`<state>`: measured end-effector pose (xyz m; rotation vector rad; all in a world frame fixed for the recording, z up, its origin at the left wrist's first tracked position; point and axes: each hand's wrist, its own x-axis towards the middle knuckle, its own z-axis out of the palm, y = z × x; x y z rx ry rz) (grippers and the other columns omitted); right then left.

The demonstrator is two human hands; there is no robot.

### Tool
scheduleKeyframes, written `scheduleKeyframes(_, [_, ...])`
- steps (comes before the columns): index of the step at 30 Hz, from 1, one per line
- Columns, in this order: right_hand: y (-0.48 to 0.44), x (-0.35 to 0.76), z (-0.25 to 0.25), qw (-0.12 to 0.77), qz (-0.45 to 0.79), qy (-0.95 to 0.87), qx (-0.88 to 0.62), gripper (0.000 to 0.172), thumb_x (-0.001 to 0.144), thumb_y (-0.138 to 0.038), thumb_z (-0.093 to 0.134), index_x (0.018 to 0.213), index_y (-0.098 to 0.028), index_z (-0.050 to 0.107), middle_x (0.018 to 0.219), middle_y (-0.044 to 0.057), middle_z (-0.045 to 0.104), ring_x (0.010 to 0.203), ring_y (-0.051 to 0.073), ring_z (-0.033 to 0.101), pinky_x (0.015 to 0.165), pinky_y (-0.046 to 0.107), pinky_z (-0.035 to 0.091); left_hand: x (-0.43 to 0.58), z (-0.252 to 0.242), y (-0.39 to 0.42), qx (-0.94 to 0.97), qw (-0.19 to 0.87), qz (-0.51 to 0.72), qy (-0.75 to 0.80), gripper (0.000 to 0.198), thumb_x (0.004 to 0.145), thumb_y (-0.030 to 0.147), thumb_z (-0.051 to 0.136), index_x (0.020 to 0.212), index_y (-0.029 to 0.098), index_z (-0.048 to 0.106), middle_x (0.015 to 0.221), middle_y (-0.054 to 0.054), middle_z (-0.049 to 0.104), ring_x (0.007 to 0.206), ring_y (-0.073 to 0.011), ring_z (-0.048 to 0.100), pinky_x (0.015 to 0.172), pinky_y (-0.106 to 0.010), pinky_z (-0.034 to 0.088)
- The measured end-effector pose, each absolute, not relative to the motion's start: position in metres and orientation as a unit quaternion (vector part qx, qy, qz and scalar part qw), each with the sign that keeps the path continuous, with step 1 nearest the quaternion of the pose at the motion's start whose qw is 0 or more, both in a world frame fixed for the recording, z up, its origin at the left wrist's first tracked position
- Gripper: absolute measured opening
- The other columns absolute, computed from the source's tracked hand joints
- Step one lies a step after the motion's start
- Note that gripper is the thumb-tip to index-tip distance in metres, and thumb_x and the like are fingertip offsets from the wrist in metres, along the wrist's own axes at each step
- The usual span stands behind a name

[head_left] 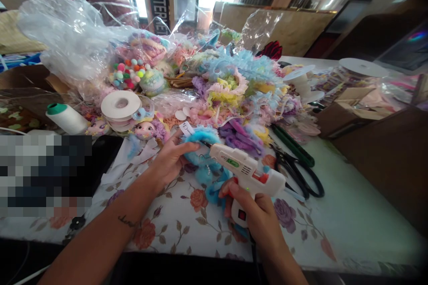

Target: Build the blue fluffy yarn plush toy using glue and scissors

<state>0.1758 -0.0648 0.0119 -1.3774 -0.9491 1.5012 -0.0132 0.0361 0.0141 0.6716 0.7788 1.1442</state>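
My right hand (257, 211) grips the handle of a white hot glue gun (245, 171), its nozzle aimed left at a fluffy blue craft piece (203, 140). My left hand (172, 158) holds that blue fluffy piece by its near edge, fingers curled on it. Both hands are above a floral tablecloth (187, 220). More blue fluff (214, 191) lies under the glue gun.
Black-handled scissors (297, 171) and a green tool (292, 144) lie right of the gun. A heap of pastel ruffled trims (234, 84), pom-poms (129, 73), clear plastic bags (67, 35), a ribbon spool (121, 104), a thread cone (65, 118) and a small doll head (149, 130) crowd the back.
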Motion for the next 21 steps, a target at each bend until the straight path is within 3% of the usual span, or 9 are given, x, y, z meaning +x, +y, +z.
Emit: scheduleKeyframes(21, [-0.0648, 0.1746, 0.0151, 0.423, 0.6, -0.38, -0.563, 0.04, 0.085, -0.057, 0.068, 0.075, -0.018, 0.068, 0.054, 0.0, 0.06, 0.031, 0.008, 0.043, 0.028, 0.019, 0.03, -0.0121, 0.0191, 0.0344, 0.296, 0.721, 0.518, 0.352, 0.062, 0.063, 0.016, 0.09, 0.12, 0.024, 0.067, 0.084, 0.001, 0.074, 0.072, -0.0174, 0.069, 0.061, -0.026, 0.055])
